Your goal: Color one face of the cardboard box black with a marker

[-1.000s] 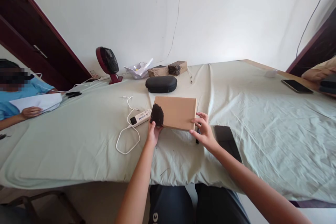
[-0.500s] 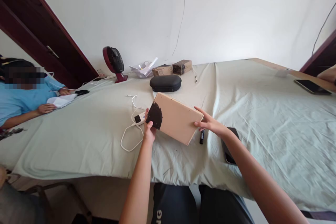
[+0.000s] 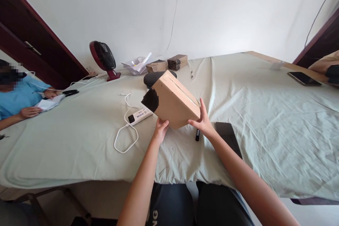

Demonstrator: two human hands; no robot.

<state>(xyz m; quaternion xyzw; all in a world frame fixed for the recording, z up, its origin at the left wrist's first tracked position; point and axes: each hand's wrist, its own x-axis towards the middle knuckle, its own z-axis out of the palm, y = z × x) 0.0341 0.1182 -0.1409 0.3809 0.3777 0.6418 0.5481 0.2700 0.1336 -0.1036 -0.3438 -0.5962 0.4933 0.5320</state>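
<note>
A tan cardboard box (image 3: 174, 102) with one blackened corner is held tilted above the cloth-covered table. My left hand (image 3: 160, 130) grips its lower left edge, the fingers mostly hidden beneath it. Around the right end, my right hand (image 3: 202, 120) is closed with the thumb on the near face. Just below that hand lies a black marker (image 3: 197, 135), partly covered. A dark tablet or phone (image 3: 228, 137) rests by my right forearm. To the left of the box is a white power strip (image 3: 140, 116) with a white cable (image 3: 115, 141).
Behind the box sit a black case (image 3: 149, 78), two small cartons (image 3: 178, 62), a plastic tray (image 3: 136, 66) and a fan (image 3: 104, 58). A phone (image 3: 304, 78) lies at the far right. At the left, a person in a blue shirt (image 3: 19, 100) holds papers (image 3: 50, 103).
The box has been tipped so its long side edge now shows, and it sits higher in view. My left hand has shifted from the blackened corner to the lower edge.
</note>
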